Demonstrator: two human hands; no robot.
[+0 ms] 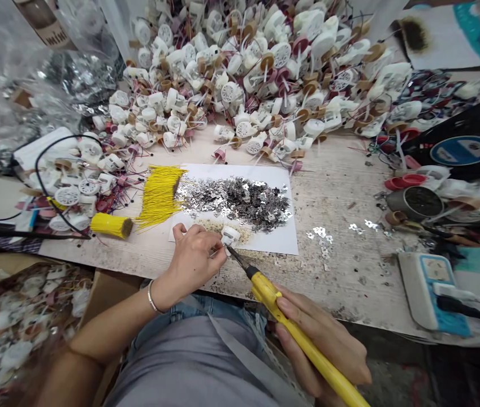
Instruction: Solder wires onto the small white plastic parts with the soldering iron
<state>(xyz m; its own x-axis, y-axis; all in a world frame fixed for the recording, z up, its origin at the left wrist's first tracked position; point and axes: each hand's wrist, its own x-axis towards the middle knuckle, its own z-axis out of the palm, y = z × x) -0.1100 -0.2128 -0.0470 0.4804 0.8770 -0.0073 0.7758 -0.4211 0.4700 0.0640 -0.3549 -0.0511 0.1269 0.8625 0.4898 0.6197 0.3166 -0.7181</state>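
Between the fingertips of my left hand (197, 257) is a small white plastic part (230, 234), held over the near edge of a white sheet of paper (280, 240). My right hand (320, 339) grips a yellow-handled soldering iron (267, 291), its dark tip reaching to the white part. Just beyond, a heap of small metal tabs (240, 200) covers the paper. To the left of the heap lies a flat spread of yellow wires (161, 195). A tied bundle of yellow wires (110, 225) rests nearer to me.
A big pile of white plastic assemblies (240, 85) with wires fills the back. At right are a metal cup (418, 202), a power strip (430, 294) and loose metal tabs (320, 233). A black cable (38, 169) loops at left, above a box of parts (23, 316).
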